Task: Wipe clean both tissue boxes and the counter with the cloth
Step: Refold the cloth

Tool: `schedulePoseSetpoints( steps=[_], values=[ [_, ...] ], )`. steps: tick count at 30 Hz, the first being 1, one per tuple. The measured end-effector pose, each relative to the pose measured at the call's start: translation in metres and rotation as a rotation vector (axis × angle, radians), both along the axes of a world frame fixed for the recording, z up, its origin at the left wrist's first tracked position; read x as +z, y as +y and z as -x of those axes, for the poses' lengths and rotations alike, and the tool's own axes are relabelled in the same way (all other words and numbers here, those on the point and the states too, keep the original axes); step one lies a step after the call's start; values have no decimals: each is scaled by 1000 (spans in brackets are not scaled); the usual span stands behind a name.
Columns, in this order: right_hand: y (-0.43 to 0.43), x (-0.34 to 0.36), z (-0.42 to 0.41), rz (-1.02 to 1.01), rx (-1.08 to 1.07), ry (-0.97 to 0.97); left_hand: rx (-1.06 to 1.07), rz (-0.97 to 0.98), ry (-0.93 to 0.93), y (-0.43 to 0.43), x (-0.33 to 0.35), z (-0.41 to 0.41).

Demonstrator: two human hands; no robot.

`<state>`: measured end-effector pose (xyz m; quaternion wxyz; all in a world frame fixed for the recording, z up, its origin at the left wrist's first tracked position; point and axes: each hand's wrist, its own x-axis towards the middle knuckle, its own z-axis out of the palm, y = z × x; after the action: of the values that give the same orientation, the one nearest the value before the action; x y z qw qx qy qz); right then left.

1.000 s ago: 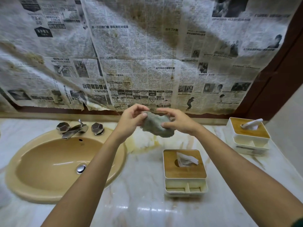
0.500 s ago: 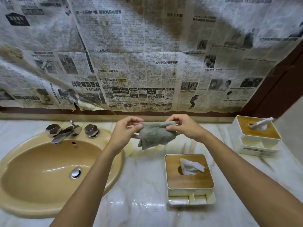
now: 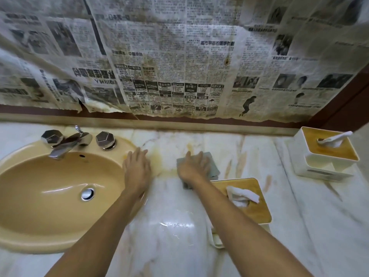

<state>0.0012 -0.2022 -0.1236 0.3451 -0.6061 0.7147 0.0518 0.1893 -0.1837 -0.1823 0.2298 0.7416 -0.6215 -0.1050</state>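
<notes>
The right hand [image 3: 193, 167] lies palm down, fingers together and flat, pressing the grey cloth [image 3: 212, 163] onto the marble counter [image 3: 171, 206]. The cloth shows past the fingertips and along the right edge of the hand; its near corner touches or overlaps the back edge of the near box [image 3: 244, 198]; which of the two cannot be told. The left hand [image 3: 136, 167] rests flat and empty, fingers together, on the rim of the sink [image 3: 50, 188] where the rim meets the counter. Yellow stains mark the counter between the two hands. The near box, with a wooden lid and a tissue pulled up, sits under the right forearm. The far box [image 3: 323, 154] stands in the right rear corner, well apart from the cloth. The tap [image 3: 68, 141] stands behind the sink. Stained newspaper [image 3: 179, 62] covers the wall.
</notes>
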Motion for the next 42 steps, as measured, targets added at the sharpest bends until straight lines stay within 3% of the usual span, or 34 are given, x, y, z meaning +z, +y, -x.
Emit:
schedulePoseSetpoints(
  steps=[3, 6, 10, 14, 17, 23, 26, 35, 42],
  values=[
    [-1, -14, -26, -58, -138, -52, -33, -44, -46, 4, -18, -13],
    [4, -30, -24, 29, -258, -31, -24, 10, -12, 5, -23, -16],
    [16, -66, -11, 254, -237, 139, -2, 77, 100, 3, -25, -19],
    [-12, -73, -17, 297, -249, 214, -14, 120, 134, 3, -28, -20],
    [-43, -72, -27, 307, -137, 142, -12, 143, 182, 1, -32, -23],
    [-72, -69, -64, 346, 424, 120, -14, 207, 222, -1, -39, -27],
    [-56, -69, -67, 375, 607, 108, -3, 200, 212, -4, -42, -27],
    [15, -62, -38, 280, 579, 129, -39, 120, 132, -1, -33, -26],
    [94, -59, -18, 234, 550, 120, -181, -100, 77, 18, -13, -25]
  ],
)
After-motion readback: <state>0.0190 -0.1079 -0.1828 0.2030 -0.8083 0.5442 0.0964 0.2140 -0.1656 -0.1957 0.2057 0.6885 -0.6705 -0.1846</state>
